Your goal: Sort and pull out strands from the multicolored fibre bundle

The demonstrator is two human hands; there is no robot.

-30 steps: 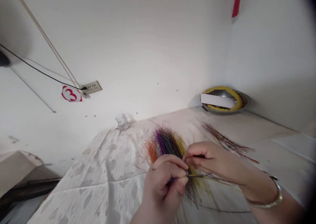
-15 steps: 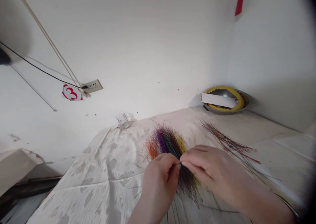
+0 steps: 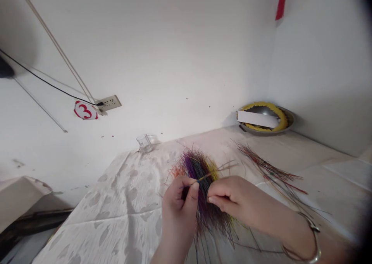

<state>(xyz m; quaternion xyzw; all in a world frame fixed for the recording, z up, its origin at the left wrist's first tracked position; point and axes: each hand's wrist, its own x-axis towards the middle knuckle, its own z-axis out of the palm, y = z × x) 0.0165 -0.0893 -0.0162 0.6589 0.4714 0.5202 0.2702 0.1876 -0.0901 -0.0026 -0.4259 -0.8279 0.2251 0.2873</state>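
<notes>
Between the left hand's (image 3: pixel 180 200) thumb and forefinger, a few thin strands (image 3: pixel 209 174) point toward two o'clock above the multicoloured strand bundle (image 3: pixel 197 165), whose middle both hands partly hide. The right hand's (image 3: pixel 236 198) fingertips meet just beside, anything between them too small to tell. Rumpled tablecloth (image 3: pixel 116 217) gives room at nine o'clock, reaching a slanting edge.

Coloured strands (image 3: pixel 201 167) in bundles suggest a craft workroom.

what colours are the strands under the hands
Orange, purple, dark grey, brown and yellow strands; head view.
</notes>
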